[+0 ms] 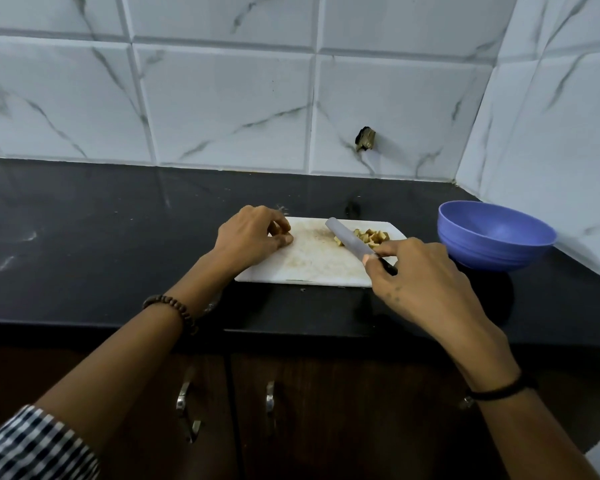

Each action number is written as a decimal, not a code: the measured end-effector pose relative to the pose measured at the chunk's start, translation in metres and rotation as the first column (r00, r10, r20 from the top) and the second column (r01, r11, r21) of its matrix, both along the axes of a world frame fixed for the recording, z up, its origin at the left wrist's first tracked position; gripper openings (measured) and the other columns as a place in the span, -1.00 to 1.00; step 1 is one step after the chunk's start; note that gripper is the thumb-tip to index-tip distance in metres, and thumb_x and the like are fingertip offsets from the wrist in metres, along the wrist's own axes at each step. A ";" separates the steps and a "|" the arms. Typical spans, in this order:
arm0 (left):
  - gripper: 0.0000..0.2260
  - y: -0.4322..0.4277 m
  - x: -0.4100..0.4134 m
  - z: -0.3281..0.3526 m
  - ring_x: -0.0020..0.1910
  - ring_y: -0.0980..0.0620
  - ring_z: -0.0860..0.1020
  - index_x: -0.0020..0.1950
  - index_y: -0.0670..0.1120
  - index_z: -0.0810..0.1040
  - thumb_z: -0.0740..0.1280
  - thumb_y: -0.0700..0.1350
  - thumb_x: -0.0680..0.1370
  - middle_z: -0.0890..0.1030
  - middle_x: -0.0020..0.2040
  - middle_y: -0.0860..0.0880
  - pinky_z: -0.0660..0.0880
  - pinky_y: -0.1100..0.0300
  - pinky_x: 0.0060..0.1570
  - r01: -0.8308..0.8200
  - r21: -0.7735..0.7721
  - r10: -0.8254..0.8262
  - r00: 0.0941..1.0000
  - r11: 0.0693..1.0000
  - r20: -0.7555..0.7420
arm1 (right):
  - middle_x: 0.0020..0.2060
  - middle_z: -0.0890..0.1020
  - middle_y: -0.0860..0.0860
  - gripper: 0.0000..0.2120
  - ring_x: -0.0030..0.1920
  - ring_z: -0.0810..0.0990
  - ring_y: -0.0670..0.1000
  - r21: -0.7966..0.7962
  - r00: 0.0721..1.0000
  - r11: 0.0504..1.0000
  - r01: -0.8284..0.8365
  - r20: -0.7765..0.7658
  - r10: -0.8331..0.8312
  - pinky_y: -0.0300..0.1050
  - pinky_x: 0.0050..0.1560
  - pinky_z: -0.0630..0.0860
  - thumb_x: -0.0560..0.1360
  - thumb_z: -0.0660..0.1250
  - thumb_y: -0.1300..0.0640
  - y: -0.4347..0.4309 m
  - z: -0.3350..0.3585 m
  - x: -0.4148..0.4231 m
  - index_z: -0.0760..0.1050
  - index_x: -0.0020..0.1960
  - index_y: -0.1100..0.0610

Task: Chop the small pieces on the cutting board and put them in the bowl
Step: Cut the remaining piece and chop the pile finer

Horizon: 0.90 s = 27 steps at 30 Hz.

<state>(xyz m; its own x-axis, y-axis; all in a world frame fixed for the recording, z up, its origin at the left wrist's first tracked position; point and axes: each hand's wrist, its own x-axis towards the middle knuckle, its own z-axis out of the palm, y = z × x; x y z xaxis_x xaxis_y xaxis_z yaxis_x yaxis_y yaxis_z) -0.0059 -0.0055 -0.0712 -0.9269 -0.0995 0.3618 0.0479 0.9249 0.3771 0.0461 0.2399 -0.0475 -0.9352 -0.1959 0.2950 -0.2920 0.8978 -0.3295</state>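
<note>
On the board's (312,263) far right, pieces (373,235) are lying between knife (349,239) and bowl (482,256); right hand (420,275) is clamping the handle; left hand (250,240) is curling, hold unclear.

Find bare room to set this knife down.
Bare: the black counter left of the white rectangular cutting board, and the strip between board and white tiled wall. Crowded: the board's right end, with small brown pieces, grey knife and right hand, blue plastic bowl beside it.
</note>
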 end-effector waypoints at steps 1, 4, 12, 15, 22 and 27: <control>-0.79 0.000 -0.001 0.001 -0.03 0.10 0.60 0.06 0.05 0.64 0.43 0.11 0.50 0.64 -0.05 0.12 0.59 0.05 -0.07 -0.003 -0.021 0.003 1.000 1.000 0.019 | -0.15 0.56 0.01 -0.64 -0.26 0.52 -0.04 -0.004 1.000 1.000 -0.003 0.002 0.003 -0.16 -0.39 0.35 0.60 0.19 -0.16 0.001 0.000 0.000 0.51 0.33 -0.07; -0.76 0.001 -0.003 0.004 -0.02 0.07 0.60 0.02 -0.02 0.63 0.46 0.10 0.48 0.65 -0.03 0.09 0.59 -0.01 -0.02 -0.020 -0.035 0.022 0.999 0.999 0.049 | -0.23 0.52 -0.03 -0.64 -0.31 0.48 -0.08 -0.035 1.000 0.999 -0.006 0.004 0.006 -0.18 -0.43 0.30 0.60 0.20 -0.16 0.004 0.000 0.000 0.51 0.33 -0.08; -0.69 0.024 -0.003 0.008 -0.09 0.23 0.66 0.15 -0.07 0.62 0.55 -0.10 0.43 0.71 -0.09 0.06 0.54 0.38 -0.01 0.205 0.349 -0.245 0.967 0.915 0.075 | 0.05 0.61 0.07 -0.59 -0.18 0.51 -0.05 -0.093 0.999 0.995 -0.029 0.019 0.031 -0.17 -0.29 0.45 0.60 0.22 -0.17 0.006 0.002 0.001 0.48 0.39 -0.06; -0.70 0.023 -0.005 0.010 -0.10 0.23 0.67 0.12 -0.11 0.66 0.56 -0.11 0.42 0.73 -0.09 0.03 0.54 0.45 -0.05 0.214 0.402 -0.271 0.958 0.890 0.089 | 0.04 0.63 0.06 -0.59 -0.09 0.57 -0.01 -0.105 0.999 0.994 -0.031 0.032 0.034 -0.06 -0.11 0.57 0.59 0.22 -0.19 0.005 0.001 0.002 0.50 0.37 -0.07; -0.86 0.023 -0.003 0.013 -0.07 0.17 0.61 0.05 -0.08 0.72 0.45 -0.20 0.51 0.70 -0.08 0.06 0.47 0.46 -0.16 0.202 0.306 -0.230 0.971 0.930 0.059 | -0.13 0.42 -0.06 -0.62 -0.19 0.45 -0.10 -0.092 0.995 0.995 -0.043 0.085 0.051 -0.16 -0.32 0.35 0.61 0.18 -0.18 -0.008 -0.004 0.006 0.46 0.36 -0.09; -0.89 0.025 -0.001 0.012 -0.10 0.11 0.64 -0.01 -0.07 0.74 0.46 -0.20 0.49 0.68 -0.23 0.14 0.57 0.30 -0.12 0.190 0.307 -0.210 0.977 0.933 0.035 | -0.22 0.42 -0.08 -0.69 -0.17 0.49 -0.05 -0.104 0.996 0.993 -0.051 0.073 0.058 -0.13 -0.31 0.36 0.61 0.18 -0.14 -0.019 -0.007 0.002 0.52 0.27 -0.07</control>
